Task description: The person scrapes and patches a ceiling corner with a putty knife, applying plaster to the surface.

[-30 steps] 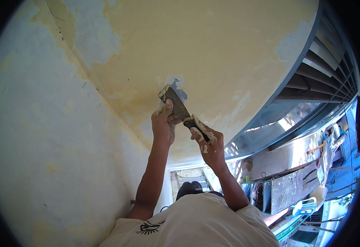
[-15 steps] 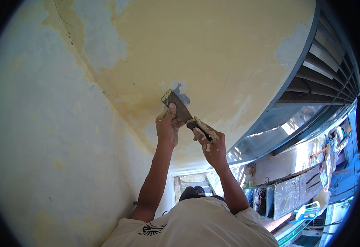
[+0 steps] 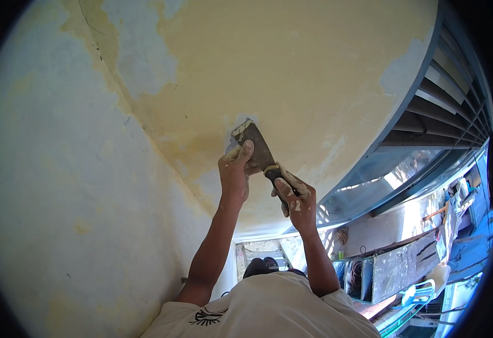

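Observation:
A putty knife with a wide metal blade and dark handle is held up against the yellowed wall. My right hand, smeared with pale putty, is closed round its handle. With the thumb on the blade's face and the fingers behind, my left hand pinches the blade from its left side. Whitish putty sits along the blade's far edge. That edge lies over a grey bare patch in the wall, hiding most of it; whether the edge presses on the surface I cannot tell.
A crack runs along the corner to the left wall, pale with worn paint. On the right is a window with dark slats. Low at right stand a worn cabinet and a light blue plastic chair.
Both hands and the putty knife have shifted slightly right. The blade is turned a little more upright and now covers most of the grey patch, which showed beside it before.

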Available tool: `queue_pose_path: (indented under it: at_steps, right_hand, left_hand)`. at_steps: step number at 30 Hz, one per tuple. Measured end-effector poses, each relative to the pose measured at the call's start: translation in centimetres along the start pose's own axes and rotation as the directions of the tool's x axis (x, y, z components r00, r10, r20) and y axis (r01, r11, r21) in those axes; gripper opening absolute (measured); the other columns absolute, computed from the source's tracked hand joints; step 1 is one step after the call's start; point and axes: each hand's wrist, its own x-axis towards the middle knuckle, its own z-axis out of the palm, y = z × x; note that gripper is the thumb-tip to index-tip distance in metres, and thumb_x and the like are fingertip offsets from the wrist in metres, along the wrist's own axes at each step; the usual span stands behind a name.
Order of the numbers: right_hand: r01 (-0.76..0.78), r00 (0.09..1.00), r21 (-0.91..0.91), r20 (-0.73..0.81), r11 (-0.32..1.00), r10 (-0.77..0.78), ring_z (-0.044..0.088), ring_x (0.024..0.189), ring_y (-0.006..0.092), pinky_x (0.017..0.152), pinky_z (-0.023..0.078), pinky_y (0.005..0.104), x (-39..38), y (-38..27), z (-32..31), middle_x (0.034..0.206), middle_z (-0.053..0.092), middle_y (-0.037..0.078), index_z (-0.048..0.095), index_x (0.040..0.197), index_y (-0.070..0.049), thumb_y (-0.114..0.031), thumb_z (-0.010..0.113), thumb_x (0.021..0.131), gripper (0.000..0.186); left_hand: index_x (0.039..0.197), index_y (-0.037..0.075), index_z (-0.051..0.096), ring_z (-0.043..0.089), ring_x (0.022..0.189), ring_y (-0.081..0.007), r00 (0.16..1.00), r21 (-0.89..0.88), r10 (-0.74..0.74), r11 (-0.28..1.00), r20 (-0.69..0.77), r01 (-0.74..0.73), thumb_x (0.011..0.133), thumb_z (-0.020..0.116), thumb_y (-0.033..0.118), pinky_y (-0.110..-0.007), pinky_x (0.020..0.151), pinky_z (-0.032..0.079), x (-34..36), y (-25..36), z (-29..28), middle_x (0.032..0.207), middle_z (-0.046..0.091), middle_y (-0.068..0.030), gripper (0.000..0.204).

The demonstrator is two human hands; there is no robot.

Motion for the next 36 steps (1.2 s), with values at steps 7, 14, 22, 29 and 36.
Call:
queue_pose_path:
  at_steps: [7, 14, 22, 29, 36]
  right_hand:
    - [0.074, 0.997, -0.009, -0.017, 0.997, -0.074, 0.04, 0.041, 0.0034, 0.035, 0.029, 0.0187, -0.5, 1.1, 1.0, 0.065, 0.058, 0.005, 0.057, 0.113, 0.004, -0.016, 0.056, 0.087, 0.032]
    - [0.038, 0.998, 0.088, -0.047, 0.995, -0.034, 0.04, 0.04, 0.0037, 0.034, 0.03, 0.0191, -0.5, 2.3, 2.3, 0.065, 0.058, 0.006, 0.058, 0.109, 0.006, -0.013, 0.054, 0.087, 0.029]
    - [0.051, 0.994, 0.132, -0.106, 0.99, -0.037, 0.04, 0.041, 0.0042, 0.034, 0.029, 0.0193, -0.6, 3.0, 3.1, 0.066, 0.057, 0.006, 0.058, 0.105, 0.005, -0.017, 0.053, 0.089, 0.028]
    - [0.064, 0.995, 0.22, -0.092, 0.973, -0.044, 0.041, 0.043, 0.0043, 0.034, 0.031, 0.0191, -1.3, 3.6, 4.2, 0.069, 0.056, 0.006, 0.056, 0.108, 0.004, -0.021, 0.051, 0.09, 0.031]
    - [-0.033, 0.992, 0.386, -0.096, 0.922, 0.076, 0.042, 0.04, 0.006, 0.034, 0.032, 0.02, -1.3, 2.8, 5.2, 0.07, 0.055, 0.007, 0.049, 0.114, 0.001, -0.024, 0.052, 0.09, 0.035]
  left_hand:
    - [0.085, 0.001, 0.064, 0.061, 0.061, -0.0132, 0.997, -0.005, 0.078, 0.997, -0.013, -0.078, 0.083, 0.065, 0.028, -0.028, 0.054, 0.054, 0.4, -0.8, -1.0, 0.07, 0.062, -0.0051, 0.027]
    - [0.08, 0.0, 0.064, 0.061, 0.059, -0.0126, 0.992, 0.065, 0.121, 0.99, 0.021, -0.122, 0.083, 0.064, 0.028, -0.027, 0.053, 0.054, 0.2, 0.2, -0.7, 0.066, 0.06, -0.0042, 0.029]
    - [0.075, 0.001, 0.065, 0.055, 0.051, -0.0081, 0.994, 0.239, 0.104, 0.965, 0.018, -0.105, 0.081, 0.066, 0.03, -0.023, 0.046, 0.048, 1.0, -0.1, -1.2, 0.063, 0.06, -0.0033, 0.03]
    - [0.07, 0.001, 0.065, 0.054, 0.051, -0.0075, 0.992, 0.27, 0.126, 0.955, 0.011, -0.125, 0.081, 0.067, 0.031, -0.022, 0.044, 0.045, 0.4, 0.9, -1.2, 0.058, 0.057, -0.0012, 0.032]
    - [0.07, -0.001, 0.065, 0.055, 0.05, -0.009, 0.991, 0.362, 0.128, 0.923, 0.032, -0.131, 0.081, 0.066, 0.027, -0.023, 0.043, 0.045, 0.1, 3.1, 0.1, 0.059, 0.057, -0.0028, 0.03]
